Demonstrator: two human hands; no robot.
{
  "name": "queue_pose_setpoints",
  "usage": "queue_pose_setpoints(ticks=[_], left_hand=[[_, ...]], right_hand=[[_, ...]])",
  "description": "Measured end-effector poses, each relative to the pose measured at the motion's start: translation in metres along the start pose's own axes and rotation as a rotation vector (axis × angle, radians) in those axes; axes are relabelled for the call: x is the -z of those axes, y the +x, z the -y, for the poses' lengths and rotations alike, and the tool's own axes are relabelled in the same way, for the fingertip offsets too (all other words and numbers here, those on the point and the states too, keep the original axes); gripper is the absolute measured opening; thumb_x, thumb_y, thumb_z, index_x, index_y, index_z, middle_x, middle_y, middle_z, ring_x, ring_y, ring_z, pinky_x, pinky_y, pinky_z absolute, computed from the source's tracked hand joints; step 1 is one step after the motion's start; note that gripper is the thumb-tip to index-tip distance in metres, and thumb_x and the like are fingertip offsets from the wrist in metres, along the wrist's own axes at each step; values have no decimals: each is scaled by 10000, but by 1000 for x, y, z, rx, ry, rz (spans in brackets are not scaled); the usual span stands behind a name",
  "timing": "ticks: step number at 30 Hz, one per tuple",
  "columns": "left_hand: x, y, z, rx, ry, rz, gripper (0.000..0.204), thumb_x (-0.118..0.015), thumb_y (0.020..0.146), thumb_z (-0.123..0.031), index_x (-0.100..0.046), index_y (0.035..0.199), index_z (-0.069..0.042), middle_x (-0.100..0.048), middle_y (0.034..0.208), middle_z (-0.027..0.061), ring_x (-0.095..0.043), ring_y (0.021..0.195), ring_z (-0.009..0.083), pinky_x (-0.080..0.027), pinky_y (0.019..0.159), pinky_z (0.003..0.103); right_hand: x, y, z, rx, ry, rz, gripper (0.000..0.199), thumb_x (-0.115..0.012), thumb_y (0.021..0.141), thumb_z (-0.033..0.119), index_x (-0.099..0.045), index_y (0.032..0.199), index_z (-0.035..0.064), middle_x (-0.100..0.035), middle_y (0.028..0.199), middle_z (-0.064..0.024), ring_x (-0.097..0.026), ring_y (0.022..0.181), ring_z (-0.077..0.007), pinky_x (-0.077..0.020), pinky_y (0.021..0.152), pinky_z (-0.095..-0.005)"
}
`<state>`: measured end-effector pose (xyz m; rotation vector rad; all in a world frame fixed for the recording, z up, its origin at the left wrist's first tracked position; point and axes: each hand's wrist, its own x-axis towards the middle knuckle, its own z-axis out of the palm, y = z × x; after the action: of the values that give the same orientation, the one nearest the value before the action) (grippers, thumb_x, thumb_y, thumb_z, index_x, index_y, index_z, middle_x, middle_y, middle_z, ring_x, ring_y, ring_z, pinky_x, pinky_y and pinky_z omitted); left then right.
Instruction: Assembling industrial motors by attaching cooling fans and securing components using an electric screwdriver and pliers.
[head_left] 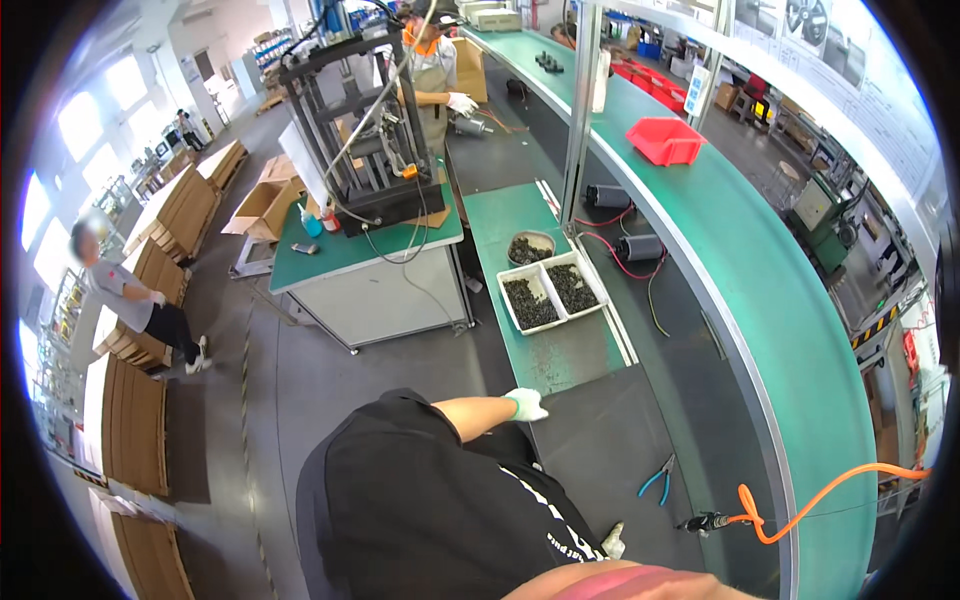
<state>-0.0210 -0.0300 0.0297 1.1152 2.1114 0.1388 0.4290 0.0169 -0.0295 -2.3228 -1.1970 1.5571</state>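
My left hand [526,404], in a white glove, rests at the near edge of the worktable, where a dark mat [600,420] meets the green surface [560,365]. Its fingers lie loosely on the edge, and nothing shows in them. Low in the picture, my right hand [613,542] is also gloved and close to the mat's near edge. Most of it is hidden, so its grip does not show. Blue-handled pliers [657,480] lie on the mat. Beyond it stand a white two-part tray [532,328] and a round bowl [514,262], both with small dark parts.
A green conveyor belt [760,290] curves along the right, carrying a red bin [668,142]. Black motors [640,248] with red wires lie beside it. An orange air hose [820,505] hangs near the right. A press [370,150] stands on a bench; a co-worker's gloved hand [462,104] is behind.
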Motion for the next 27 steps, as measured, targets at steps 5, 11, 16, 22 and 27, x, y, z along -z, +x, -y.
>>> queue_pose_setpoints(ticks=[5,11,16,22,27], left_hand=[[-8,-9,-2,-33,100,16,709,-603,806,-521,-530,1268,12,-558,1292,224,-547,1195,354,-441,999,419],[-24,-28,-8,16,150,42,761,-598,805,-539,-457,1315,8,-517,1336,221,-512,1242,347,-418,1024,435],[-15,-23,-7,32,100,47,733,-565,822,-511,-443,1332,1,-479,1378,222,-477,1279,346,-397,1048,437],[-36,-28,26,-41,-158,-102,696,-542,845,-483,-459,1308,30,-544,1269,274,-527,1216,361,-426,1011,422],[-28,-68,85,117,-343,77,468,-498,877,-408,-622,996,28,-673,948,224,-655,904,333,-507,789,431]], right_hand=[[-4,0,-1,131,-2,-5,847,-389,919,661,-624,1001,-149,-677,886,-252,-681,770,-348,-557,697,-410],[4,-8,-18,254,-27,-35,849,-387,923,653,-614,1029,-159,-669,944,-268,-672,838,-361,-542,758,-409],[1,-3,-12,275,-93,-50,852,-385,926,646,-607,1052,-167,-662,993,-281,-665,895,-372,-530,809,-409],[2,-2,-11,293,-20,43,891,-364,931,642,-562,1107,-209,-617,1129,-322,-595,1080,-413,-442,964,-415],[5,-31,27,-92,-6,149,838,-343,925,672,-659,872,-102,-682,730,-212,-669,592,-323,-551,588,-417]])
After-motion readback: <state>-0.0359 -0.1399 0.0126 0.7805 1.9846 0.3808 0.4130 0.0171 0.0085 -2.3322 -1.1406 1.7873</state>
